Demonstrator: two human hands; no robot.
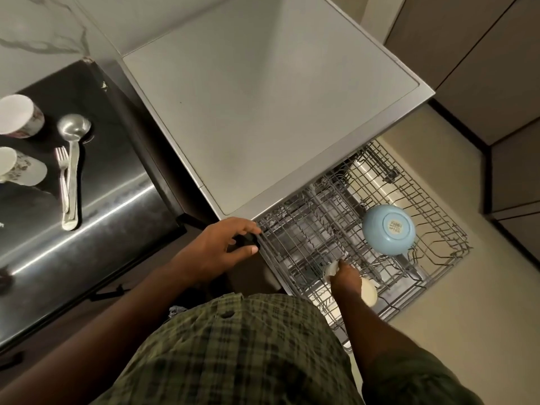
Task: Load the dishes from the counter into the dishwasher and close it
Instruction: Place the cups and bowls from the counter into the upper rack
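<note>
While the right hand [344, 277] is reaching down into the pulled-out wire rack [438, 217], its fingers are curling round a cream-white dish [368, 292], gripping it low among the tines near the rack's front edge; what kind of dish it is I cannot tell. Left hand [225, 247] is gripping the rack's near-left corner, thumb and fingers wrapping a dark fitting [247, 240] there. A light blue bowl [388, 229] is sitting upside down in the rack, label up, just beyond the right hand. The dishwasher's [263, 97] flat grey top is filling the middle. On the dark steel counter [102, 206] to the left, two floral cups [17, 115] are lying beside a ladle [73, 153] and a fork [62, 176], well apart from the rack.
</note>
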